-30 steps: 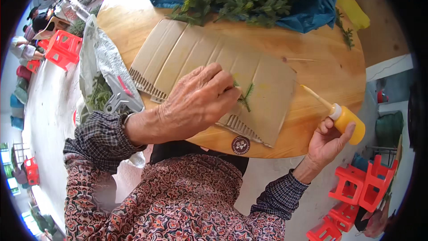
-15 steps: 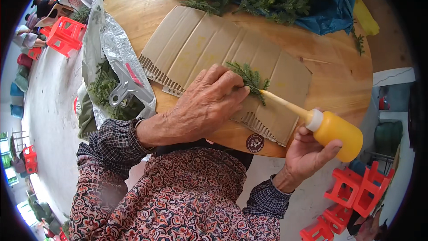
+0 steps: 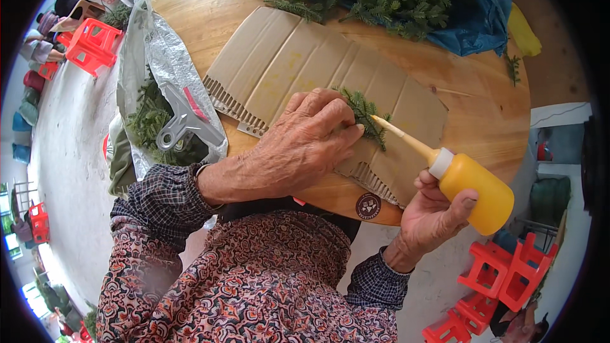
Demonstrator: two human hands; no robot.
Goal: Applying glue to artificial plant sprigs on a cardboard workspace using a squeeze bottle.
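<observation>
My left hand (image 3: 311, 136) pinches a small green fir sprig (image 3: 363, 111) above a flat piece of corrugated cardboard (image 3: 311, 57). The hand's back hides the stem end. My right hand (image 3: 441, 216) is wrapped round a yellow squeeze bottle (image 3: 476, 190) with a white collar and a long tapered nozzle (image 3: 406, 137). The nozzle points up and left, its tip at the sprig's needles. From this angle I cannot tell whether the tip touches them.
A blue plastic bag (image 3: 476, 9) with fir branches (image 3: 394, 3) lies at the table's far side. On the left hangs a clear bag (image 3: 168, 51) with greenery and a grey clamp (image 3: 184, 124). Red stools (image 3: 92, 44) stand left and lower right. The wooden table (image 3: 483, 108) has a curved edge.
The sprig and my left hand have shifted slightly right. The bottle has tilted a little, and its nozzle tip now sits higher along the sprig. Both hands keep their hold.
</observation>
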